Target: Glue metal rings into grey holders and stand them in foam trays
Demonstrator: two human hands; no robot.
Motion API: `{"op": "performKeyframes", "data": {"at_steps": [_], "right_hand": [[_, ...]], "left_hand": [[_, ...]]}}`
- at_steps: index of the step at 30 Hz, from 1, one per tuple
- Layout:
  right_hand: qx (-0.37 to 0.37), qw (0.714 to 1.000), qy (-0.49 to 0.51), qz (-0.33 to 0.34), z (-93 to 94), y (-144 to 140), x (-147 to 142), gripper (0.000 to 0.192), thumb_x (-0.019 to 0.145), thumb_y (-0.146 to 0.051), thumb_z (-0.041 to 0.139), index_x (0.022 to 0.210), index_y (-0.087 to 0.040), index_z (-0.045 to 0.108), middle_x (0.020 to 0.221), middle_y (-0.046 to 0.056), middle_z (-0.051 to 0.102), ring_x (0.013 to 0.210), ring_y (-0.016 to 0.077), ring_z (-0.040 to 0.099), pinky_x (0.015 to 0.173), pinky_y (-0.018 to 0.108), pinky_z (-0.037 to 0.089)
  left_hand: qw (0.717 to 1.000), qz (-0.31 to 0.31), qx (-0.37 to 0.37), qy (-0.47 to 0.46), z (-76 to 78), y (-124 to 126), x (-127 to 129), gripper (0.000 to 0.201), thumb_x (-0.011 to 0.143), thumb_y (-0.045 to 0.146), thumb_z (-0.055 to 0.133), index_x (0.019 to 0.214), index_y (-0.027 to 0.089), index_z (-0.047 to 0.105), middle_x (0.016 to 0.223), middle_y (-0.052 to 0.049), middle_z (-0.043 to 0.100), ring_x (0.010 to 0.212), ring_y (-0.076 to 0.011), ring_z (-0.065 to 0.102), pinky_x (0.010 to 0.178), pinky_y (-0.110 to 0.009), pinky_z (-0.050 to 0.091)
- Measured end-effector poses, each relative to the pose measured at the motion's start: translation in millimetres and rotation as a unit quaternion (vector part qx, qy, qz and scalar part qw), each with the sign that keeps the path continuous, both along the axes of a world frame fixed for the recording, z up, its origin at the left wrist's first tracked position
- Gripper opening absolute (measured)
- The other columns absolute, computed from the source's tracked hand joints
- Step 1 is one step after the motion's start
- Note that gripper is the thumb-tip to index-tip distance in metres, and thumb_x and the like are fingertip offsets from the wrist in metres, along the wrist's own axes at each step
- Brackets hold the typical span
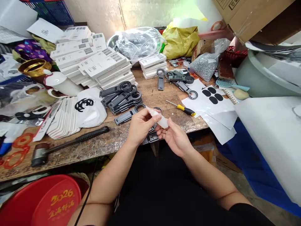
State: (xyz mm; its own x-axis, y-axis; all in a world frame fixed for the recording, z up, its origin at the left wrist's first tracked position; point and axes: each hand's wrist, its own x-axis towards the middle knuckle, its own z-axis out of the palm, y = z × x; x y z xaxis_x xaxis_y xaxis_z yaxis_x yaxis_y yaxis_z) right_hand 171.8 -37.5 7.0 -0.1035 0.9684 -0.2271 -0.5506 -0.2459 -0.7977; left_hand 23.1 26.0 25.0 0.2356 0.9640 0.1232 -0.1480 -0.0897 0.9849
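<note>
My left hand pinches a thin, white, translucent piece between thumb and fingers; whether it is a small bag or a folded sheet I cannot tell. At its lower right end, the thumb and curled fingers of my right hand close on it as well. Below the hands lie grey ring-ended plastic parts, partly covered by the fingers. Another grey ring-ended part rests just left of my left hand, before a pile of similar parts. A yellow and black screwdriver lies to the right.
White boxes are stacked at the back left. A black mallet lies along the front edge near white cards and black rings. White paper with black oval pads sits right. A red bucket stands below.
</note>
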Motion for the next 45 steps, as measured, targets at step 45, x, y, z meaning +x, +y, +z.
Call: {"op": "performKeyframes", "data": {"at_steps": [45], "right_hand": [[0.316, 0.747, -0.580, -0.075, 86.5, -5.6, 83.7, 0.047, 0.092, -0.042, 0.051, 0.052, -0.022, 0.037, 0.050, -0.003, 0.039, 0.050, 0.0084, 0.033, 0.056, 0.029, 0.026]], "left_hand": [[0.907, -0.345, 0.115, 0.215, 46.5, -26.2, 69.2, 0.027, 0.094, 0.038, 0.064, 0.075, 0.019, 0.058, 0.060, 0.002, 0.062, 0.057, -0.0128, 0.055, 0.057, -0.024, 0.043]]}}
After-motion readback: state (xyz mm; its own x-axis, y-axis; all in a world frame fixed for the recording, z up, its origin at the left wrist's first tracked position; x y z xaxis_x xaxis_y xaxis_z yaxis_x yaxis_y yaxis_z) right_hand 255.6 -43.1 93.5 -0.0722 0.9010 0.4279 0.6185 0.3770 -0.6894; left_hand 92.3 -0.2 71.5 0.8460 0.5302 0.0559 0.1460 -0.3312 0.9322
